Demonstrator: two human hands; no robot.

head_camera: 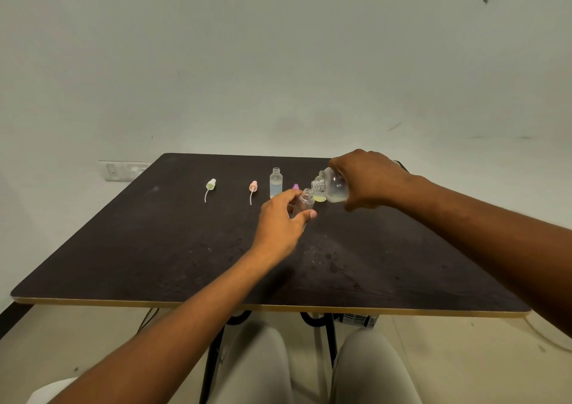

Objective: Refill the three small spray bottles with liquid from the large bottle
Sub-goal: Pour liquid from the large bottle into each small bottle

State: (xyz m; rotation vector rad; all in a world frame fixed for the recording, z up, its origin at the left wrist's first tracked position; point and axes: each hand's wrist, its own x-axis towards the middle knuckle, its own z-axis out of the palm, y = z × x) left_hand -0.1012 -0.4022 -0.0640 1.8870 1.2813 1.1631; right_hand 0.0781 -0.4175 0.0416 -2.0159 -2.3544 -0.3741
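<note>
Over the table, the right hand grips the tilted large bottle, pale liquid inside, while left hand fingers clasp an uncapped small bottle.

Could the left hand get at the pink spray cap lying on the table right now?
Probably not yet: the left hand is holding a small open bottle under the large bottle. The path to the pink spray cap looks free, though.

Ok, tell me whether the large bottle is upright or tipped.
Tipped: the right hand holds the large bottle sideways, neck toward the small bottle.
</note>
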